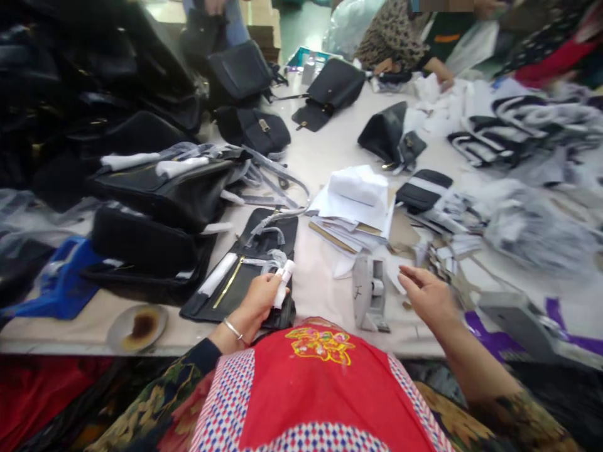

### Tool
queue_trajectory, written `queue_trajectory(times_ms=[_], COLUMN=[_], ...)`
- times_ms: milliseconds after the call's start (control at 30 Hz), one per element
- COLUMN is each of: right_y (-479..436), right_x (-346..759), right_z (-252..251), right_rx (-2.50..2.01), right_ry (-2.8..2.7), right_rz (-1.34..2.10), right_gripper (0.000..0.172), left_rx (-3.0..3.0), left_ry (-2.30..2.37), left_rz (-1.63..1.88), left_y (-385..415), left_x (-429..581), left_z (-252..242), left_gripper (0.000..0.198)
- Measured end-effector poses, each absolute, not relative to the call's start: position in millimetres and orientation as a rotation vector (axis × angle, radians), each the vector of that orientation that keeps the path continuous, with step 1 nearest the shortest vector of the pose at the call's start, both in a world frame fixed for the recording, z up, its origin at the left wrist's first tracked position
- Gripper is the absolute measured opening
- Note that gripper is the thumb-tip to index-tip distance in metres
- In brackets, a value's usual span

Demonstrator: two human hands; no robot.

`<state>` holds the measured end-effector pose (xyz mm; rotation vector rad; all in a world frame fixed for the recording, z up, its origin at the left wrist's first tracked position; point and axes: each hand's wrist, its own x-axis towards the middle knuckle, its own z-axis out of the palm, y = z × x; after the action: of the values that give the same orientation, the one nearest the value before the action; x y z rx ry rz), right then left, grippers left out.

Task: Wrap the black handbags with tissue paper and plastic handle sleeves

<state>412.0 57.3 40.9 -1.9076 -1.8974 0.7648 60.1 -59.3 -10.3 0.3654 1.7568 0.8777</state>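
Observation:
A black bag (235,295) with a gold zipper lies flat in front of me on the table, a white-wrapped strip along its left side. Over its right part, my left hand (261,298) is closed on a white-wrapped strap piece (283,284). My right hand (426,292) is raised over the table to the right of a grey tape dispenser (370,292). Its fingers are stretched forward, near a small pale piece; whether it touches that piece is unclear.
Black bags (160,188) are piled at the left, beside a blue tape dispenser (66,276) and a stained dish (137,328). White papers (355,201) lie at centre. Plastic wrapping (532,232) and a grey dispenser (513,320) are at right. People work across the table.

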Motion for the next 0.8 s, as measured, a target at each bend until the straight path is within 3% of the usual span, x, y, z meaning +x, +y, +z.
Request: queue_trajectory(times_ms=[167,400,600,800], right_y=[17.0,-23.7,-30.2,-50.3], right_x=[452.6,426.6,423.6,421.3], right_z=[13.4,-8.6,-11.7,11.7], right_rx=[-2.201,-2.212,-2.176,-2.059], right_ry=[-1.201,-1.074,-0.971,-1.063], right_rz=[1.21,1.551,1.559,1.398], right_gripper=[0.045,0.038,0.037,0.033], left_rx=[0.285,0.26,0.276,0.267], left_ry=[1.722,1.742,1.742,1.746], left_rz=[0.924,0.951,0.939,0.933], left_y=[-52.5,-52.2,-51.0,-51.2], left_x=[61.3,66.8,67.7,68.2], left_z=[-12.4,-7.1,-8.6,-5.4], left_gripper=[0.03,0.026,0.033,0.026])
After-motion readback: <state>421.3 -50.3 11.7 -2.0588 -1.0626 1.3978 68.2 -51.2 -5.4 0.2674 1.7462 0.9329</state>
